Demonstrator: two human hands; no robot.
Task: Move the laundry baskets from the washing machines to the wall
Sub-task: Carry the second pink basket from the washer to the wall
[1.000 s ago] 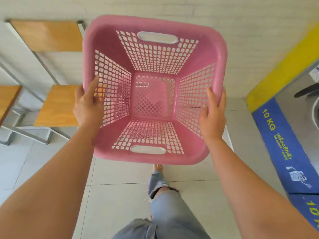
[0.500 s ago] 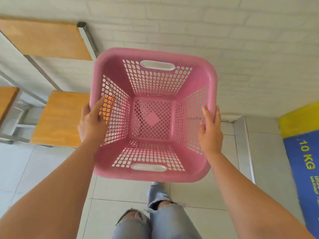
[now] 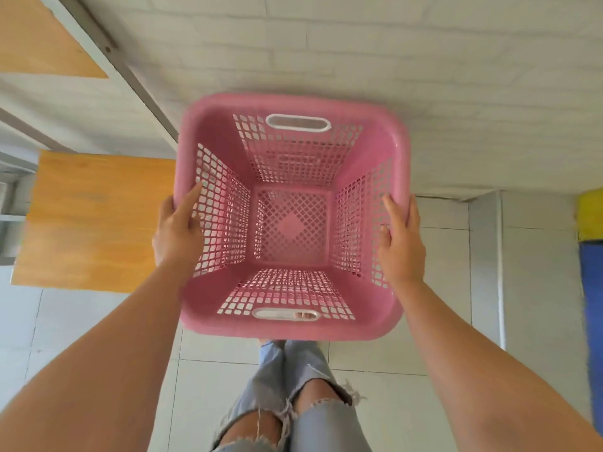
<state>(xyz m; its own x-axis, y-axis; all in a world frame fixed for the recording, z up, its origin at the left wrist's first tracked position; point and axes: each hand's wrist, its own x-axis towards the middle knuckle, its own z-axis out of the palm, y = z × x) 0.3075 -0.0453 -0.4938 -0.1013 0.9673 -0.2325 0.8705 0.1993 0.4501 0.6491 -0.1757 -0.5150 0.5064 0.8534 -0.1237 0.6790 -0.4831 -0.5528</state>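
An empty pink plastic laundry basket (image 3: 372, 119) with lattice sides and two white handle slots hangs in front of me, its far rim close to the white brick wall (image 3: 456, 76). My left hand (image 3: 177, 231) grips its left rim, thumb inside against the lattice. On the opposite rim my right hand (image 3: 401, 243) holds on the same way. The basket is level and clear of the tiled floor (image 3: 375, 357).
A wooden seat (image 3: 94, 220) on a metal frame stands just left of the basket, with a wooden tabletop (image 3: 36, 37) above it at the upper left. A yellow and blue machine panel (image 3: 590, 256) shows at the right edge. My legs in torn jeans (image 3: 293, 402) are below.
The basket has come down and nearer the wall in both hands. The view has turned left, so the blue and yellow machine front slid almost out at the right.
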